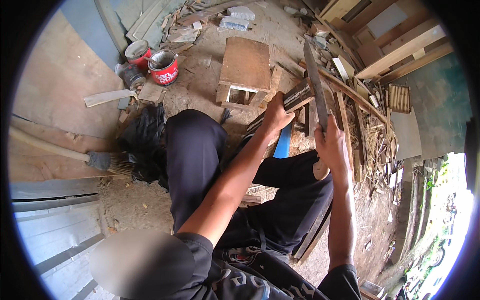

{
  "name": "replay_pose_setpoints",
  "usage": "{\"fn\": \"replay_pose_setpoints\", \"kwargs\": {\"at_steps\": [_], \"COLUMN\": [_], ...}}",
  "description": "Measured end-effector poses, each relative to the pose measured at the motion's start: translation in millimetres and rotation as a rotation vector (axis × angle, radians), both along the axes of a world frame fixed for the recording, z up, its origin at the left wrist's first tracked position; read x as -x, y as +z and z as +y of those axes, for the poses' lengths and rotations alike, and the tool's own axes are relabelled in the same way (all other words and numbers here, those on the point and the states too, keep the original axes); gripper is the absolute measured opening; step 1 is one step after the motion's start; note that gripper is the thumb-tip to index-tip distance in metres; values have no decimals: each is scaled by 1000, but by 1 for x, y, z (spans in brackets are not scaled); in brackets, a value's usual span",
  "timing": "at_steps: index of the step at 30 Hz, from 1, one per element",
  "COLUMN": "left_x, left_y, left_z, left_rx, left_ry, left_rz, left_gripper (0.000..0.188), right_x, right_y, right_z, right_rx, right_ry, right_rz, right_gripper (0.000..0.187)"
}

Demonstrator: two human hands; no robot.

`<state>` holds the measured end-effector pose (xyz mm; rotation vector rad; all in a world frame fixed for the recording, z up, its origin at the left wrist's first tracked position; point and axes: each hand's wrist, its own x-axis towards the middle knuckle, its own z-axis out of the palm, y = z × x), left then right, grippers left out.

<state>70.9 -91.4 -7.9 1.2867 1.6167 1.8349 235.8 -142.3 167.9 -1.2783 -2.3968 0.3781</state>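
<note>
My right hand (330, 142) is closed around a long-bladed hand tool (317, 80), whose rounded wooden handle end shows below my fist. Its dark flat blade points away from me and narrows at the far tip. Whether the edge has teeth, I cannot tell. My left hand (280, 115) grips a wooden piece (299, 95) with dark, layered sides and a pale lower face. The far end of this wood lies against the blade or just beside it. Beneath my left wrist a flat blue strip (283, 142) slopes down between my knees.
Ahead stands a small wooden stool (245, 62). Red paint cans (165, 67) and a grey can (132, 76) are at the left, near a black plastic bag (142, 140) and a broom (107, 161). Scrap boards (345, 130) and shavings pile up on the right.
</note>
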Motion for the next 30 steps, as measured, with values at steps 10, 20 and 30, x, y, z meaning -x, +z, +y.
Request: {"fn": "replay_pose_setpoints", "kwargs": {"at_steps": [10,20,30], "left_x": [74,95,94], "left_y": [129,319,288], "left_z": [14,56,63], "left_rx": [-457,-391,-261], "left_ry": [189,-45,-59], "left_rz": [-28,1018,986], "left_gripper": [59,80,83], "right_x": [-10,8,-7], "right_y": [22,30,37], "right_z": [16,-2,13], "right_rx": [42,20,34], "right_ry": [38,98,99], "right_rz": [-92,-107,-145], "right_gripper": [25,24,23]}}
